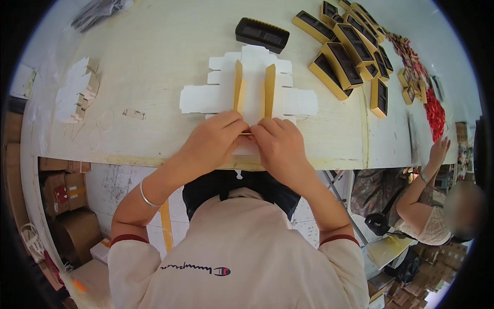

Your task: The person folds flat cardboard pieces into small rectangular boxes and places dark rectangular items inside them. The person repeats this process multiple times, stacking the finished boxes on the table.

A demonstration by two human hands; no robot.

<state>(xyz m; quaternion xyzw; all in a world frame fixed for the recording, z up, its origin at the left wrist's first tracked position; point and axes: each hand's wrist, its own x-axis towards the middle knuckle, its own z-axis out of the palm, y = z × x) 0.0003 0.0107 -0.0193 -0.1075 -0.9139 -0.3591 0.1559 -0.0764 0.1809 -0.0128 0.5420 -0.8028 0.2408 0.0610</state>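
A white cardboard box blank [252,92] lies spread on the table in front of me, its flaps reaching to both sides. Two gold panels [239,85] stand upright along its middle. At the near end, my left hand [220,133] and my right hand [277,136] meet, fingers bent and pinching the near edge of the blank. The fingertips almost touch each other. Just beyond the blank's far end sits a black plastic tray insert [262,34].
Several gold boxes with black inserts [342,64] are piled at the far right. Folded white blanks [78,91] stand at the left. Red and gold pieces [433,113] lie farther right, near a co-worker's hand [440,150]. Cardboard cartons [64,193] are stacked below the table's left side.
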